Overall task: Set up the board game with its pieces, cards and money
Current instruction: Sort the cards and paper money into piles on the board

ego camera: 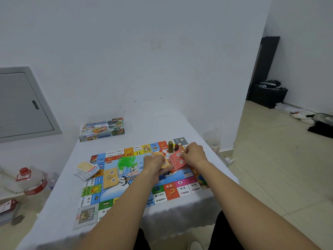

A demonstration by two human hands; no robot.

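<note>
The colourful game board (100, 188) lies flat on the white-clothed table (59, 210). Over the board's right half, my left hand (155, 164) holds an orange card or note stack (164, 164). Right beside it, my right hand (193, 154) pinches the top edge of a red stack of cards or notes (177, 162). Two upright pawns, one tan (170, 147) and one dark red (177, 147), stand just behind the hands. A heap of green plastic pieces (126, 161) and an orange stack (110, 178) lie on the board's left half.
A fanned pile of cards (87, 169) sits off the board's left edge. The game box (101, 129) stands at the table's far left corner by the wall. A plastic jug with a red cap (34, 181) stands on the floor at left. Open tiled floor lies to the right.
</note>
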